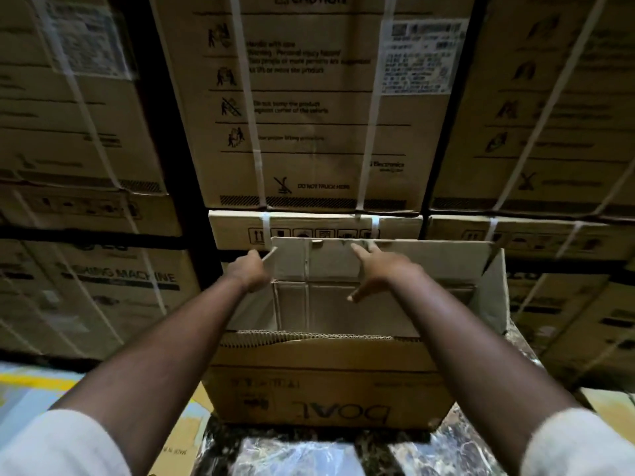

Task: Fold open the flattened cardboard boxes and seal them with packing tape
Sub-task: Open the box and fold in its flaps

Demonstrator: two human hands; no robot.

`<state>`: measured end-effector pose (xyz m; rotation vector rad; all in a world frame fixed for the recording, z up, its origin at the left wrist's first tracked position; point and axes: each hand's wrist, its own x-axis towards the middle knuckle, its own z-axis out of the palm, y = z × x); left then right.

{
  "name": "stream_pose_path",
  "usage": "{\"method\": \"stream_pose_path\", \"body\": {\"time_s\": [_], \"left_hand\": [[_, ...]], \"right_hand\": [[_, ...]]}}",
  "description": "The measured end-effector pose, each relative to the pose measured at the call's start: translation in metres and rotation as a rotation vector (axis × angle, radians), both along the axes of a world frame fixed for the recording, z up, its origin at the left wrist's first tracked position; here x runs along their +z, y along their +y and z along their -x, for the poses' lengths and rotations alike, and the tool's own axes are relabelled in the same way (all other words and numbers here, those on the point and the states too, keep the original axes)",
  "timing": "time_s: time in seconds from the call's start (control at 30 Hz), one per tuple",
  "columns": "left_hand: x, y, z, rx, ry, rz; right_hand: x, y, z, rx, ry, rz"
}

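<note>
At 6 o'clock in the head view, an opened brown corrugated cardboard box (pixel 319 383) stands upright on a dark, glossy plastic-wrapped surface (pixel 309 455), open top facing up, printed near wall toward the person. Its far flap (pixel 412 259) stands raised at 12 o'clock of the opening; the right flap (pixel 494 293) angles outward at 3 o'clock. The left hand (pixel 249 271) is at the far flap's left edge with fingers curled; whether it actually grips the edge cannot be told. The right hand (pixel 381 269) lies against the far flap's inner face with fingers spread straight and thumb pointing down, holding nothing. Behind, from 9 to 3 o'clock, large strapped brown appliance cartons (pixel 309 97) are stacked.
</note>
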<state>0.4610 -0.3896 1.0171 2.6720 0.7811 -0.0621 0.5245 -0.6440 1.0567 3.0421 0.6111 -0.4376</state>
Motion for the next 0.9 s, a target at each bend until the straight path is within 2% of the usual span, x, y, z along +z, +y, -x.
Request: {"method": "stream_pose_path", "body": {"time_s": [0.1,0.2,0.27,0.37,0.43,0.5,0.6,0.77,0.83,0.9], "left_hand": [[-0.003,-0.008,0.01,-0.114,-0.08,0.012],[-0.009,-0.018,0.025,-0.332,0.115,0.099],[-0.017,-0.016,0.028,-0.382,0.201,0.185],[-0.038,-0.015,0.01,-0.318,0.148,0.182],[-0.05,-0.024,-0.006,-0.298,0.187,0.129],[-0.06,-0.031,-0.02,-0.257,0.236,0.073],[-0.067,-0.04,-0.035,-0.172,0.239,0.001],[-0.053,-0.049,-0.056,-0.09,0.187,-0.021],[-0.045,-0.057,-0.06,-0.061,0.207,0.011],[-0.054,-0.069,-0.063,-0.083,0.229,0.05]], "right_hand": [[-0.016,0.017,-0.029,-0.042,0.042,0.085],[-0.045,0.023,-0.034,-0.032,0.007,-0.006],[-0.06,0.023,-0.029,-0.029,-0.009,-0.07],[-0.068,0.018,-0.015,-0.006,-0.004,-0.164],[-0.066,0.012,-0.002,0.017,-0.001,-0.198],[-0.066,0.002,0.018,0.069,-0.004,-0.15],[-0.075,-0.021,0.048,0.121,0.08,0.027],[-0.065,-0.078,0.078,0.016,0.241,0.092],[-0.058,-0.097,0.087,-0.023,0.229,0.1],[-0.052,-0.113,0.093,-0.095,0.136,0.008]]}}
